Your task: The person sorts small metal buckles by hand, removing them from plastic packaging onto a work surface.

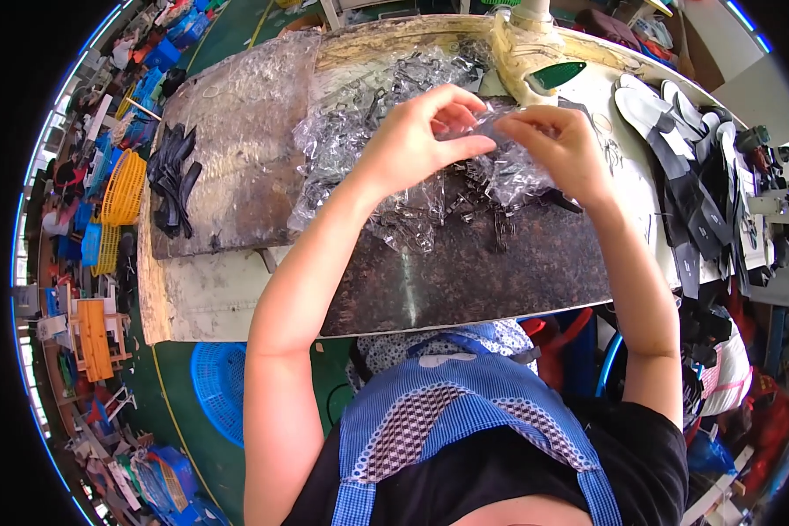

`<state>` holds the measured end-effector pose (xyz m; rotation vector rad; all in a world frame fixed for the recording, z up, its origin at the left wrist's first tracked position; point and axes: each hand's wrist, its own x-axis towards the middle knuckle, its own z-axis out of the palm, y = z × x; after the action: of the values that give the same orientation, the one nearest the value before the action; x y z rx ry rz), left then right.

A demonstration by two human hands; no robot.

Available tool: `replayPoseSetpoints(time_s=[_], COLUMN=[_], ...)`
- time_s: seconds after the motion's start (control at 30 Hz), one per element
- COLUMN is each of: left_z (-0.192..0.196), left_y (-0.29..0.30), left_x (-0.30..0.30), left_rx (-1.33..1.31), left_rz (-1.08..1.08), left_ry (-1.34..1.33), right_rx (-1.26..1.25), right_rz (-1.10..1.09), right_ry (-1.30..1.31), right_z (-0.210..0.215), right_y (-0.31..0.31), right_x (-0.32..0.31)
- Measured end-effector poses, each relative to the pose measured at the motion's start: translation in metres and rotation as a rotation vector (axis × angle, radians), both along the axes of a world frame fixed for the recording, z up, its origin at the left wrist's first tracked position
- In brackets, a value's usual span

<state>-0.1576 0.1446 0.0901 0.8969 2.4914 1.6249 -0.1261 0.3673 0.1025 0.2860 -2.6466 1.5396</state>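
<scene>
Over the worktable's middle, my left hand [421, 140] has its fingers curled and its thumb stretched toward the right. Clear plastic bag film [513, 167] lies between it and my right hand [563, 147], whose thumb and forefinger pinch close to the film. Both hands appear to grip the crinkled bag; its far part is hidden by the fingers. Beneath them lie small dark metal pieces, buckle-like [473, 197], some loose and some in a heap of clear plastic bags [351, 123].
Dark curved strips [174, 175] lie on a worn board [245, 158] at the left. Black and grey sandal-shaped pieces [688, 175] are piled at the right. A post [517, 53] with a green oval piece [558, 75] rises behind. A blue basket [219, 386] stands below.
</scene>
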Motion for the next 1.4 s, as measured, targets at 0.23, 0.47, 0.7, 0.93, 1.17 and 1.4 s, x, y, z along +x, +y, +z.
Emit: replayPoseSetpoints(time_s=[0.23, 0.47, 0.7, 0.93, 1.17, 1.4], left_z=[-0.017, -0.021, -0.04, -0.034, -0.04, -0.041], left_y=[-0.016, -0.022, -0.04, -0.051, -0.048, -0.03], left_x=[-0.011, -0.007, -0.004, -0.008, 0.0, 0.005], left_rx=[0.105, 0.501, 0.361, 0.352, 0.515, 0.743], left_rz=[0.026, -0.027, 0.155, 0.141, 0.046, -0.242], left_ry=[-0.161, -0.521, -0.532, -0.435, -0.531, -0.697], right_rx=[-0.131, -0.255, -0.352, 0.223, -0.023, -0.149], right_rz=[-0.064, 0.021, -0.063, 0.275, 0.484, 0.329], right_ry=[-0.006, -0.297, -0.392, -0.389, -0.25, -0.368], right_z=[-0.002, -0.018, -0.002, 0.025, 0.034, 0.004], right_y=[0.004, 0.005, 0.028, 0.026, 0.024, 0.03], right_x=[0.0, 0.011, 0.006, -0.022, -0.029, -0.003])
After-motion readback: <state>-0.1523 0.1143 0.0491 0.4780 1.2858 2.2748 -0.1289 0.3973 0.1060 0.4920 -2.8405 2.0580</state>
